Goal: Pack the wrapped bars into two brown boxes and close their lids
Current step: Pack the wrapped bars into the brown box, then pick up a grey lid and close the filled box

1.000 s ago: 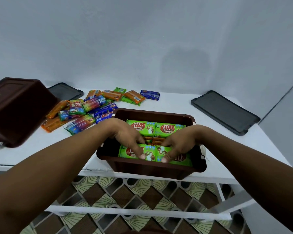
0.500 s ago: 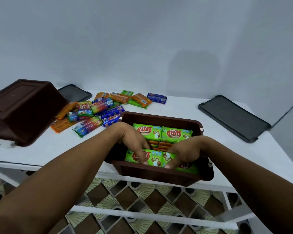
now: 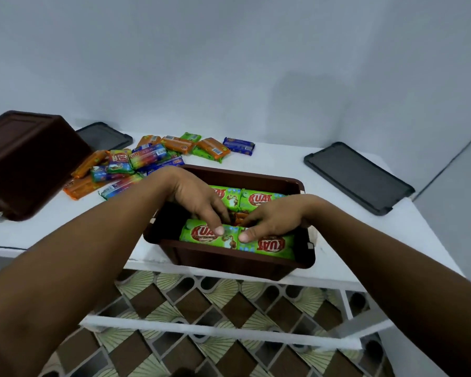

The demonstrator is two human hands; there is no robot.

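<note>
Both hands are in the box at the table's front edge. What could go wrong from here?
1. The box sits at the front edge of the table, seemingly overhanging a little; the left hand and right hand gripping the green bars could tip it off.
2. The second box lies tipped over, so the loose bars beside it cannot go in until it is righted.

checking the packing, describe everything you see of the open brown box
The open brown box looks like dark plastic, rectangular with a rolled rim, lidless, upright at the white table's front edge. Two rows of green KUAT bars lie inside, orange wrappers between. The left hand and right hand reach in, thumbs on the near row.
</note>
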